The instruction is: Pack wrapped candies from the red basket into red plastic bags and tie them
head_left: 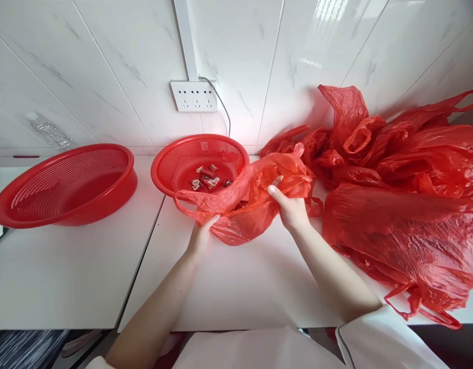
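Note:
A thin red plastic bag (244, 225) is stretched between my two hands, its mouth facing the smaller red basket. My left hand (201, 233) grips the rim of the bag at its left side, fingers partly hidden by the plastic. My right hand (290, 205) is closed round the bag's right part, thumb on top. Dark small pieces show through the bag's opening. Just behind the bag stands the round red mesh basket (200, 141), its front right rim covered by the plastic. Several small wrapped packets (209, 180) lie on its bottom.
A larger empty-looking red basket (86, 210) stands at the left. A big heap of red plastic bags (406, 220) fills the right side. A power strip (194, 96) with a cable is on the tiled wall. A clear plastic bottle (50, 130) lies behind the left basket.

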A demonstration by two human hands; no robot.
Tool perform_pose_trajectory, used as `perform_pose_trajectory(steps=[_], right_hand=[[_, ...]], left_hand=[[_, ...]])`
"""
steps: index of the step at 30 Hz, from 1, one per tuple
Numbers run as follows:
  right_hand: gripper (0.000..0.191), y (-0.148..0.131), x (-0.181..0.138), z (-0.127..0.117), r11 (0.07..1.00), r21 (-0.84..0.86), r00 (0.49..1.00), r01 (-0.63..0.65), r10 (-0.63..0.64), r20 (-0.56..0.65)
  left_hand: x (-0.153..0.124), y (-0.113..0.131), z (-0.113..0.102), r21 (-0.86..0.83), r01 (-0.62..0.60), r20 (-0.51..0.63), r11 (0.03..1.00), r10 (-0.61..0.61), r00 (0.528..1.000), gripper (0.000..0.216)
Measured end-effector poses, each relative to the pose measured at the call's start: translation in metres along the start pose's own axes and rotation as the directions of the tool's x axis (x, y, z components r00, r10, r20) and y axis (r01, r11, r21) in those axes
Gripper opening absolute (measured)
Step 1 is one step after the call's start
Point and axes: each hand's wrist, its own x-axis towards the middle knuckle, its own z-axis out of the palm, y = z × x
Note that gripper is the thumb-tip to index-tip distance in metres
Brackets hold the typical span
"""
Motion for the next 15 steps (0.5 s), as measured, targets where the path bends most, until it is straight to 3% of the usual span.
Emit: perform_pose_trajectory(steps=[2,5,8,10,15], right_hand=[[0.038,0.011,-0.011,-0.003,0.998,-0.064,1.0,-0.026,0.027,0.004],[0.048,0.035,-0.032,-0.007,0.979,-0.092,0.981,-0.18,0.185,0.052],[0.042,0.053,-0.045,-0.01,0.941,-0.11,0.937,-0.32,0.331,0.11],[0.033,0.056,-0.045,-0.011,0.918,-0.115,0.907,-0.38,0.394,0.149],[0.031,0.037,-0.031,-0.012,0.913,-0.035,0.869,-0.407,0.399,0.292]], left_hand=[[0.002,-0.001,-0.004,-0.034,0.005,0.031,0.999,-0.004,1.0,0.049],[0.003,-0.007,-0.009,-0.058,0.032,0.064,0.998,-0.028,0.998,0.048],[0.003,-0.011,-0.01,-0.015,-0.002,0.092,1.0,0.003,0.996,0.05],[0.003,-0.011,-0.01,0.011,-0.032,0.083,0.999,0.031,0.996,0.053],[0.003,-0.001,-0.01,-0.032,-0.063,-0.028,0.998,0.062,0.998,0.056]])
